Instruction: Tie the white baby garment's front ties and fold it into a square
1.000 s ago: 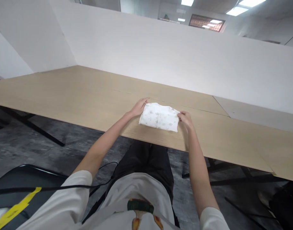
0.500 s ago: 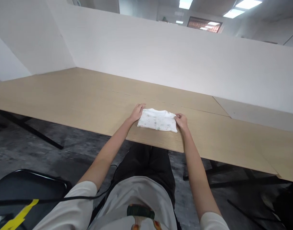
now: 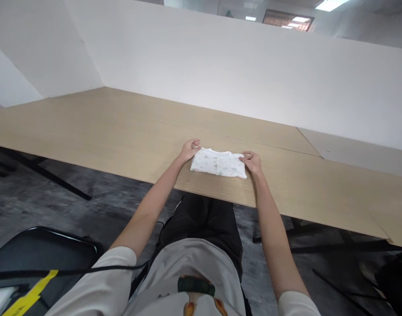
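Observation:
A white garment with small printed motifs [image 3: 217, 164] lies folded into a flat, wide shape on the wooden table [image 3: 128, 140]. It has a curved neckline along its far edge and a vertical front seam near the middle; it looks like a small baby top. At its upper left corner rests my left hand [image 3: 188, 151], thumb on the cloth and fingers apart from it. My right hand [image 3: 252, 163] touches the upper right corner with the thumb, its fingers held a little apart above the tabletop. Neither hand lifts the cloth.
A white partition wall [image 3: 201, 66] runs behind the table. Below to the left stands a black chair [image 3: 39, 250], with a black cable [image 3: 98, 268] and a yellow strap [image 3: 36, 292] across it. The table's front edge is close to my legs.
Both hands have loosened at the garment's corners, thumbs and fingers now further apart. The garment lies flat in much the same place; the camera view has tilted slightly down.

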### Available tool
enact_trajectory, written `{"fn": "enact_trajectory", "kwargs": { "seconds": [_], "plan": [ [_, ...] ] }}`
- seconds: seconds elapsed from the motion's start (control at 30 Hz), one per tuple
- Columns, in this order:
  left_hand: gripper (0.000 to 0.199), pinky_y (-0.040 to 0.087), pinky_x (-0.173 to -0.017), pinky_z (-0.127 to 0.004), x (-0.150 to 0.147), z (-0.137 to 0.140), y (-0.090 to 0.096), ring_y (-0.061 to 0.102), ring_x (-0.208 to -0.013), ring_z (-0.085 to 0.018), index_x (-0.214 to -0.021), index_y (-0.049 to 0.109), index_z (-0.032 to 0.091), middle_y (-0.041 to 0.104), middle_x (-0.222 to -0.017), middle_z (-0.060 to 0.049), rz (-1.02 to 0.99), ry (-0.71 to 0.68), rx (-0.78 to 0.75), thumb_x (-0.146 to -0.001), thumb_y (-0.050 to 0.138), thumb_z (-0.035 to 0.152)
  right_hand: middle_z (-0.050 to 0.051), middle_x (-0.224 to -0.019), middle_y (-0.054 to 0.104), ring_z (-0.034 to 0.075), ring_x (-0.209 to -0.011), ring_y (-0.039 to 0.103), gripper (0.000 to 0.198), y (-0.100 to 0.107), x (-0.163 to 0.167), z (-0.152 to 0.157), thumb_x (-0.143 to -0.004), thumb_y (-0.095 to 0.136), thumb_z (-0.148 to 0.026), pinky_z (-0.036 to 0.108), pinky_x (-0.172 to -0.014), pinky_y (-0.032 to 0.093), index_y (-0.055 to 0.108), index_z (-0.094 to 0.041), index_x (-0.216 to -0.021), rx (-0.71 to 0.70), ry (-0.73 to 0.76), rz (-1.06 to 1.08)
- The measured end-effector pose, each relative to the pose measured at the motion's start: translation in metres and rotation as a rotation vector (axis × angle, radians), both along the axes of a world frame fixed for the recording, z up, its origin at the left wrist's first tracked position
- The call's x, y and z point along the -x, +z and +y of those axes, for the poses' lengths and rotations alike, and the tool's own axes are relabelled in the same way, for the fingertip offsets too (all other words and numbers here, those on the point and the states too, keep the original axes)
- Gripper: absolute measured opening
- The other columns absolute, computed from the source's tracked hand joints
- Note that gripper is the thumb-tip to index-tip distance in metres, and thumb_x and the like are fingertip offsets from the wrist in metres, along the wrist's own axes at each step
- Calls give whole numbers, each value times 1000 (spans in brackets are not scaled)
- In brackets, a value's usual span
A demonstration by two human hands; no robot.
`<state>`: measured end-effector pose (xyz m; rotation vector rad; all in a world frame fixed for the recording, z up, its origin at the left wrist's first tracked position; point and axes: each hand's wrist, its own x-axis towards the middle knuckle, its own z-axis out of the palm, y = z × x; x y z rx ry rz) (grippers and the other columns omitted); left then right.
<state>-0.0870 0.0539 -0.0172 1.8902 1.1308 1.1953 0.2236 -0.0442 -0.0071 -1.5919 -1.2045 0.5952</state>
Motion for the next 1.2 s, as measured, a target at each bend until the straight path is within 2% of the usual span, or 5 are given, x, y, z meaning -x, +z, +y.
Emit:
{"fn": "enact_trajectory", "kwargs": {
  "seconds": [0.2,0.47,0.7,0.83,1.2],
  "plan": [
    [46,49,-83,-31,1,2,-1,60,-93,-20,-117,59,13,62,-107,-11,-146,-33,97,-71,59,15,3,-74,64,16,-66,60,43,8,6,-4,-61,72,-19,26,-58,50,60,-16,-102,56,11,341],
    [43,50,-80,-31,-5,2,-2,61,-94,-20,-112,60,13,64,-105,-10,-221,-42,112,-70,52,11,5,-85,67,15,-70,62,37,6,6,-4,-65,65,-16,25,-61,52,62,-15,-102,86,73,383],
    [29,49,-80,-29,-6,-9,2,61,-83,-17,-99,65,11,67,-93,-9,12,11,-41,-77,46,14,6,-84,67,16,-71,62,27,-14,-3,9,-68,61,-26,28,-66,51,64,-15,-92,9,37,174],
    [29,50,-82,-31,-7,-8,1,62,-84,-18,-97,66,11,68,-95,-10,43,21,-20,-78,45,13,7,-83,67,19,-77,63,40,-21,-8,13,-65,69,-38,31,-71,52,62,-15,-97,-26,45,131],
    [26,47,-90,-37,-3,-5,-1,62,-93,-24,-90,69,17,69,-97,-9,111,141,-24,-83,45,15,13,-97,69,22,-90,63,24,-8,-3,6,-79,52,-31,34,-88,46,68,-13,-84,-51,-106,-193]
  ]
}}
